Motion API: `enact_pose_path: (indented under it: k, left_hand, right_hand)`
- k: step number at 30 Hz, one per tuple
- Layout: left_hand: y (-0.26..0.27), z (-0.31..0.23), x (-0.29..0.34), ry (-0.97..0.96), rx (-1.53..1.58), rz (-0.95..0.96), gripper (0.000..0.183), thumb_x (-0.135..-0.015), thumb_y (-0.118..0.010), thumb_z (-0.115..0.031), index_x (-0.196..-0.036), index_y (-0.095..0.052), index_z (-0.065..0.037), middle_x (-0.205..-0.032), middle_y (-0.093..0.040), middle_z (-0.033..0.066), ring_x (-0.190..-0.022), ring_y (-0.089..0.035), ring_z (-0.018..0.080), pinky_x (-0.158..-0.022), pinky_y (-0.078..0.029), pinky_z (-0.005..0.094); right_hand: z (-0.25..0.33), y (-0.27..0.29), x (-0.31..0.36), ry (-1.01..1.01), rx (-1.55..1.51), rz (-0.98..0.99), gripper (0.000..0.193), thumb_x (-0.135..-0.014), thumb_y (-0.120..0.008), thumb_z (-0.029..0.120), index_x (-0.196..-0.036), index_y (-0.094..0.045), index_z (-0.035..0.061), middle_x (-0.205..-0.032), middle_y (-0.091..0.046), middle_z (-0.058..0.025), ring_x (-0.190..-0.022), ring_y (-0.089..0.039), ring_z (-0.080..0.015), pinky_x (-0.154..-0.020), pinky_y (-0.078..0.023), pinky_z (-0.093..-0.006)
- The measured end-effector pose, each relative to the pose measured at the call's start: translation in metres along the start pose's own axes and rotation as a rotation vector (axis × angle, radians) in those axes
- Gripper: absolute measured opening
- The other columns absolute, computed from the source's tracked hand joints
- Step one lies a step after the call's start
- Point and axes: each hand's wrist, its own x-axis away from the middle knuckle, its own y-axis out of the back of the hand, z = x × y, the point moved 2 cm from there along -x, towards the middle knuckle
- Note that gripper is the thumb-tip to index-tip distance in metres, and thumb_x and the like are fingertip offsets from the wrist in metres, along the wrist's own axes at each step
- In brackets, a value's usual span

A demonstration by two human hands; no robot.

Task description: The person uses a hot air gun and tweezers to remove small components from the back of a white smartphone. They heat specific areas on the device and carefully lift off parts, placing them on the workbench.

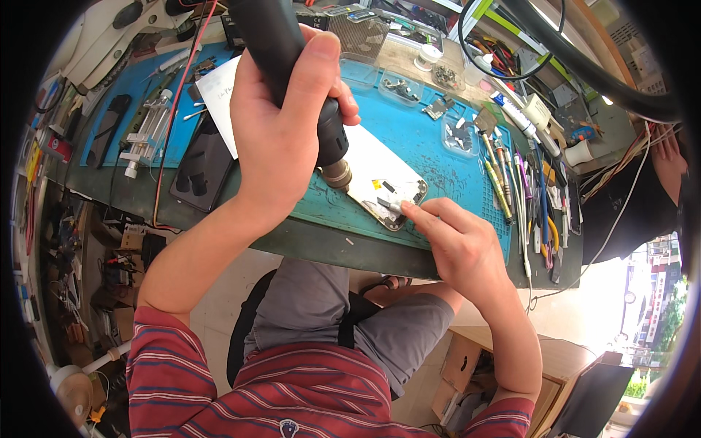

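On the cluttered surface [314,247], a white phone panel [371,162] lies mid-frame; the left hand [276,142] wraps a black heat gun [269,44], the right hand [466,244] pinches a small grey tool [395,207]: apparently warming, calling for steadiness.

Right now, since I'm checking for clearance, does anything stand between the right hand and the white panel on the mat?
Only the small grey tool pinched in the right hand, reaching over the near end of the white panel. The black heat gun in the left hand is off to the left.
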Motion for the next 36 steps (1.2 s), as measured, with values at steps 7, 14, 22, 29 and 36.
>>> enact_pose_path:
  k: [7, 14, 22, 29, 36]
  left_hand:
    - [0.002, -0.001, 0.0, -0.006, 0.003, -0.004, 0.022, -0.102, -0.055, -0.023, -0.114, -0.049, -0.006, -0.081, -0.051, 0.003, -0.067, -0.057, 0.0141, -0.061, -0.051, 0.0315]
    - [0.007, -0.004, 0.0, -0.017, 0.019, -0.013, 0.021, -0.102, -0.055, -0.022, -0.114, -0.049, -0.006, -0.08, -0.051, 0.003, -0.067, -0.057, 0.0139, -0.061, -0.05, 0.0315]
    - [0.018, -0.024, 0.002, 0.014, 0.035, -0.079, 0.024, -0.102, -0.055, -0.024, -0.115, -0.048, -0.005, -0.08, -0.049, 0.0026, -0.069, -0.055, 0.0144, -0.062, -0.05, 0.0318]
    - [0.037, -0.055, 0.01, 0.005, 0.068, -0.127, 0.029, -0.102, -0.054, -0.031, -0.115, -0.047, -0.006, -0.079, -0.047, 0.0017, -0.069, -0.053, 0.0148, -0.063, -0.048, 0.0321]
    - [0.048, -0.062, 0.009, -0.021, 0.074, -0.122, 0.03, -0.102, -0.054, -0.032, -0.114, -0.047, -0.006, -0.08, -0.046, 0.0013, -0.069, -0.052, 0.0144, -0.063, -0.047, 0.0313]
  right_hand:
    - [0.002, 0.001, -0.003, -0.002, 0.025, -0.012, 0.049, -0.072, -0.062, -0.007, -0.119, -0.068, 0.0065, -0.097, -0.065, -0.0061, -0.08, -0.067, -0.0243, -0.065, -0.056, -0.0352]
    - [0.001, -0.001, -0.004, 0.003, 0.042, -0.081, 0.048, -0.072, -0.063, -0.005, -0.118, -0.069, 0.0092, -0.096, -0.065, -0.0037, -0.075, -0.066, -0.0221, -0.06, -0.054, -0.0335]
    - [0.011, -0.005, -0.02, 0.068, 0.05, -0.08, 0.039, -0.077, -0.065, -0.002, -0.114, -0.068, 0.0082, -0.093, -0.063, -0.0055, -0.074, -0.065, -0.0248, -0.061, -0.054, -0.0353]
    - [0.029, -0.016, -0.039, -0.092, -0.107, -0.179, 0.026, -0.084, -0.071, 0.006, -0.11, -0.066, 0.006, -0.094, -0.064, -0.0075, -0.075, -0.066, -0.027, -0.062, -0.054, -0.0364]
    - [0.036, -0.029, -0.042, -0.144, -0.035, -0.325, 0.024, -0.081, -0.073, 0.002, -0.104, -0.068, 0.0061, -0.092, -0.068, -0.0084, -0.074, -0.067, -0.0261, -0.062, -0.054, -0.0351]
